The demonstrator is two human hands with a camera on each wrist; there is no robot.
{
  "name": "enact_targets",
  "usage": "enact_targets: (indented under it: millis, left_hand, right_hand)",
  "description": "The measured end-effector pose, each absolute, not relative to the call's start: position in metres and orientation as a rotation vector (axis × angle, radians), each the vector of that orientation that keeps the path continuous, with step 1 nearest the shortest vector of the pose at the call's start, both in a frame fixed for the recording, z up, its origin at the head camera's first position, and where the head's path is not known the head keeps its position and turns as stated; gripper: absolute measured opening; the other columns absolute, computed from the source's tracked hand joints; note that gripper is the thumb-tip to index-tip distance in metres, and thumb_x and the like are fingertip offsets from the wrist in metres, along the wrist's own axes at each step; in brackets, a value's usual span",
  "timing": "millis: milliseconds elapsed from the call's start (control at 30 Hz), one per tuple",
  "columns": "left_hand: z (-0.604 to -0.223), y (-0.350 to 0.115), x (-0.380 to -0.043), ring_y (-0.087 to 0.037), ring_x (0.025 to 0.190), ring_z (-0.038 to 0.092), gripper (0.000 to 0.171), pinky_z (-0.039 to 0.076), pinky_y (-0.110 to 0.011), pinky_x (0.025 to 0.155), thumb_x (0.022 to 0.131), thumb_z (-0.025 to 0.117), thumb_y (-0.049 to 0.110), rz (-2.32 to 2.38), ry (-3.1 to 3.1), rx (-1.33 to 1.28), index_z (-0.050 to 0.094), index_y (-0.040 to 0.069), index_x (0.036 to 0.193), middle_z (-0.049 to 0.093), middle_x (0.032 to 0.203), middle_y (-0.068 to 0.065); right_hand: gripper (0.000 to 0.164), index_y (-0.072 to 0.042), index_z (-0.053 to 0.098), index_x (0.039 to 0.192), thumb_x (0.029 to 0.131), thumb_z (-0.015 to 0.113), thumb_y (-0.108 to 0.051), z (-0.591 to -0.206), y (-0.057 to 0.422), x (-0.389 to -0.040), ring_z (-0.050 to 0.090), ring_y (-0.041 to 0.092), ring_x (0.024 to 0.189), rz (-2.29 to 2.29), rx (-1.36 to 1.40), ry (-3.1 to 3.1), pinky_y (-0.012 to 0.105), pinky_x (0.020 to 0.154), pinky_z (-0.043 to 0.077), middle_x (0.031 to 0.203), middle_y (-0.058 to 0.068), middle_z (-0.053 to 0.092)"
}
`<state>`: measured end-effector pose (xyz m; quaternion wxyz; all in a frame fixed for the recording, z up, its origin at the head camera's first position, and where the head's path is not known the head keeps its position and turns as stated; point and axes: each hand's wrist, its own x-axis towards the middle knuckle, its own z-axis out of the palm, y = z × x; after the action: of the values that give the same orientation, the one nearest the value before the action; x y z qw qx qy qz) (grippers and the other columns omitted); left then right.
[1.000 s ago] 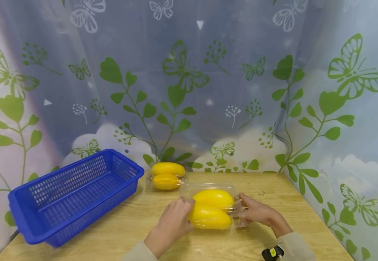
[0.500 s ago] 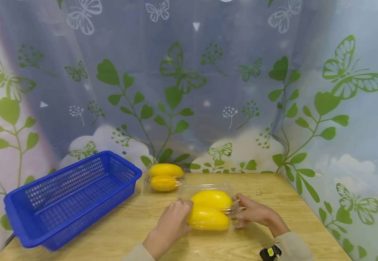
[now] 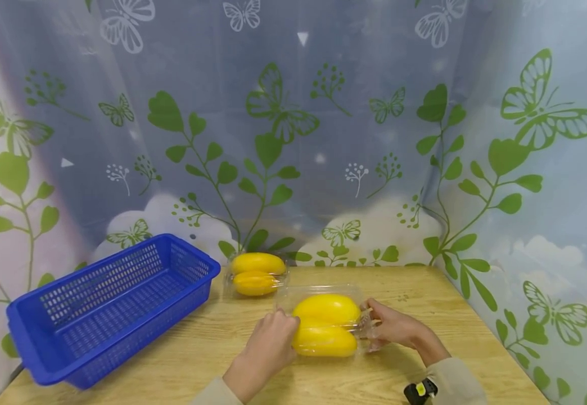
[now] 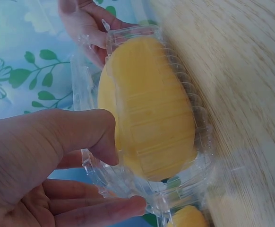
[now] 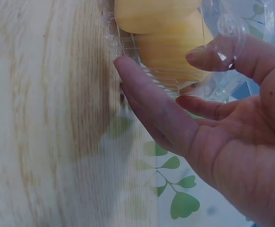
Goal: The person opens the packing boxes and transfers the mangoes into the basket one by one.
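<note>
A clear plastic clamshell container (image 3: 324,290) with two yellow mangoes (image 3: 326,310) in it stands at the front middle of the table in the head view. My left hand (image 3: 267,347) grips its left end; in the left wrist view the thumb (image 4: 104,142) presses the plastic while the other fingers reach round beneath. At the opposite end my right hand (image 3: 398,328) holds the container, thumb on the upper edge and fingers at the side and low near the tabletop. Clear plastic bunches beside the right thumb (image 5: 208,57) in the right wrist view.
A second clear clamshell with two mangoes (image 3: 258,263) sits behind, near the curtain. To the left lies a long blue perforated basket (image 3: 116,349). The wooden table (image 3: 425,287) meets a butterfly-patterned curtain (image 3: 202,73) at the back and right.
The view has shifted slightly. Both hands keep their hold on the container, which stays almost where it was.
</note>
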<state>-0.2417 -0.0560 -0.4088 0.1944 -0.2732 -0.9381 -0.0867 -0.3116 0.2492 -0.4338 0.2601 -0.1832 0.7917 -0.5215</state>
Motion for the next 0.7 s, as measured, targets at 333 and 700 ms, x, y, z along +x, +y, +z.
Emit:
enact_targets:
  millis: [333,700]
  left_hand:
    - [-0.4076,-0.0555,-0.2400,-0.010,0.056,0.051,0.021,0.052,-0.026,0.051,0.063,0.082,-0.005,-0.222,-2.633,-0.757,0.073,0.006,0.079,0.064,0.066,-0.005]
    - [-0.4062,-0.0590,-0.2407,-0.018,0.062,0.063,0.025,0.056,-0.031,0.056,0.064,0.089,0.000,-0.215,-2.650,-0.761,0.074,0.006,0.083,0.067,0.071,-0.007]
  right_hand:
    - [0.058,0.008,0.028,0.140,0.091,0.057,0.008,-0.4341,0.2486,-0.3112,0.063,0.028,0.100,-1.401,-0.510,2.146,0.035,0.072,0.061,0.139,0.038,0.041]
    - [0.056,0.005,0.028,0.139,0.094,0.062,0.001,-0.4312,0.2484,-0.3104,0.064,0.026,0.096,-1.386,-0.491,2.157,0.034,0.070,0.061,0.139,0.037,0.043]
